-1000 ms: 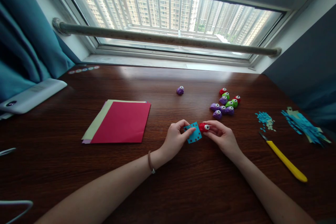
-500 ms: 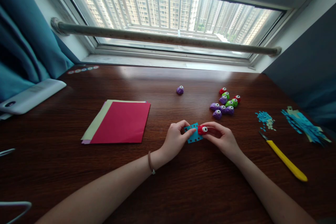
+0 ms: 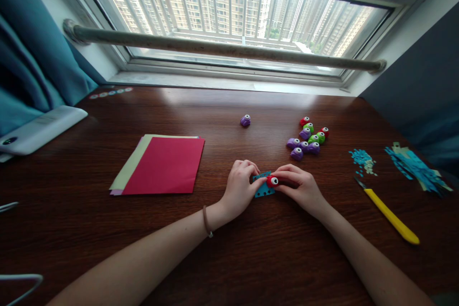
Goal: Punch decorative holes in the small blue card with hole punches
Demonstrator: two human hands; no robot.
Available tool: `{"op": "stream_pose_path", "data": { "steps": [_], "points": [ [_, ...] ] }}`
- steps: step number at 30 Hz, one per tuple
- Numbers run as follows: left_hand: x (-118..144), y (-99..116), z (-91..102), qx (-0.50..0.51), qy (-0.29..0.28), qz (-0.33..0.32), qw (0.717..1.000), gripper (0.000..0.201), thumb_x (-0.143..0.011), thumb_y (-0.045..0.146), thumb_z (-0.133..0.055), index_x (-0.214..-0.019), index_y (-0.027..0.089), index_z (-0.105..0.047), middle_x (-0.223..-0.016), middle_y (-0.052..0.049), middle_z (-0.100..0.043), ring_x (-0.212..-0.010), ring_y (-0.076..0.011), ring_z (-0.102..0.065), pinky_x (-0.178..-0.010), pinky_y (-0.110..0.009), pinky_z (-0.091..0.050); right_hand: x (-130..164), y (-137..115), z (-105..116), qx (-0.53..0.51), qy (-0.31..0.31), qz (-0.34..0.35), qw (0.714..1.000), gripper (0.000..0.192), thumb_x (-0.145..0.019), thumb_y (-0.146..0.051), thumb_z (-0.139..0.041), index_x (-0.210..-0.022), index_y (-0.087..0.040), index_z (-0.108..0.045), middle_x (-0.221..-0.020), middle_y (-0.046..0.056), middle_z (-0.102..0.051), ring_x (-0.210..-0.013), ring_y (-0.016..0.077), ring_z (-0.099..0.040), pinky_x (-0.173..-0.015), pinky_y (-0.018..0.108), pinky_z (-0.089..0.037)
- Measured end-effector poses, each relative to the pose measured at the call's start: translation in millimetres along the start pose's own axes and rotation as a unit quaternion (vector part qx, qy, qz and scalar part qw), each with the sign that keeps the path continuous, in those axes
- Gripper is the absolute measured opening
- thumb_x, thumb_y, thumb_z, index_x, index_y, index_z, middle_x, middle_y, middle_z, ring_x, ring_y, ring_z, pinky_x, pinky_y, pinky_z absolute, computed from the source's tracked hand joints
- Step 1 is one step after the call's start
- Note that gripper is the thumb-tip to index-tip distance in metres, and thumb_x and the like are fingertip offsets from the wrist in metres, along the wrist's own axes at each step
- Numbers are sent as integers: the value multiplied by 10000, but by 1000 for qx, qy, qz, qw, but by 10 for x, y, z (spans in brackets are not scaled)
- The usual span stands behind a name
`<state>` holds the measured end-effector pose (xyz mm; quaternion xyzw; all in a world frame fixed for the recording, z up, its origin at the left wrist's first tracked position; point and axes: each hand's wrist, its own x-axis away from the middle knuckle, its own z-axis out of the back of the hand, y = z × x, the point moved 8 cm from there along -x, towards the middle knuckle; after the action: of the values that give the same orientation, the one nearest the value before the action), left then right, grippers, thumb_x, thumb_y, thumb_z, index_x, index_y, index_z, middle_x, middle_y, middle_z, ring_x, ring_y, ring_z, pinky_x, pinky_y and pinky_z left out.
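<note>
My left hand (image 3: 239, 188) pinches the left side of a small blue paper square (image 3: 263, 190) dotted with punched holes, low over the brown table (image 3: 229, 258). My right hand (image 3: 300, 187) grips a small red paper punch (image 3: 272, 181) that sits over the middle of the square. Both hands meet at the centre of the table. A lone purple punch (image 3: 245, 120) lies farther back. A cluster of several purple, green and red punches (image 3: 308, 139) lies to the back right of my hands.
A stack of coloured paper sheets with a red one on top (image 3: 161, 165) lies to the left. A yellow-handled craft knife (image 3: 389, 215) lies at right, beside blue paper bits (image 3: 362, 160) and blue scraps (image 3: 416, 167). A white device (image 3: 39, 129) rests by the teal curtain.
My right hand has slid the red punch leftward from the square's right edge onto its middle. The square has dropped lower, and both hands have closed in together.
</note>
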<state>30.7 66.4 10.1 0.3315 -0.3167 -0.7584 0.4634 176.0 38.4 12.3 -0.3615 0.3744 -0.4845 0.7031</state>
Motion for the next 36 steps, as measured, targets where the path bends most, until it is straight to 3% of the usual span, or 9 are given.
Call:
{"op": "stream_pose_path", "data": {
  "steps": [8,13,17,20,32,36],
  "points": [
    [20,-6,-70,-79,-9,-5,997,187,-766,223,-661,-648,169,-526,-883,-37,-555,-897,-216,-442,-808,-359,-394,-7,-51,-10,55,-18,18,998,276,-720,-159,-684,-988,-221,-662,-917,27,-591,-854,156,-566,-788,282,-466],
    [46,28,-71,-137,-8,-1,991,88,-833,249,-546,-834,161,-541,-964,-64,-520,-950,-231,-418,-837,-370,-377,-12,-48,-12,58,-21,10,998,265,-720,-169,-685,-979,-220,-658,-908,19,-579,-846,149,-558,-782,272,-457],
    [71,85,-102,-183,-40,-10,982,368,-724,198,-577,-1072,150,-466,-1113,-98,-455,-1029,-258,-385,-870,-392,-354,-16,-45,-9,62,-19,9,998,254,-718,-176,-687,-968,-209,-655,-915,24,-578,-857,150,-556,-798,270,-449],
    [90,100,-147,-204,-68,-19,976,417,-702,203,-569,-1094,157,-435,-1172,-111,-422,-1092,-271,-354,-913,-411,-322,-16,-45,-13,64,-20,13,998,241,-727,-184,-678,-965,-208,-651,-917,27,-577,-858,153,-555,-799,274,-449],
    [87,94,-151,-195,-63,-28,978,337,-737,209,-542,-1056,172,-439,-1166,-110,-432,-1092,-275,-361,-914,-428,-309,-19,-44,-19,69,-21,24,997,223,-755,-255,-644,-975,-221,-651,-924,39,-579,-862,176,-564,-793,306,-468],
    [105,151,-72,-178,-39,-33,983,359,-765,206,-514,-1117,168,-453,-1155,-105,-446,-1076,-263,-373,-892,-405,-322,-19,-45,-21,48,-29,16,998,290,-731,-243,-672,-1016,-216,-627,-973,46,-570,-896,179,-558,-798,306,-476]
  ]
}}
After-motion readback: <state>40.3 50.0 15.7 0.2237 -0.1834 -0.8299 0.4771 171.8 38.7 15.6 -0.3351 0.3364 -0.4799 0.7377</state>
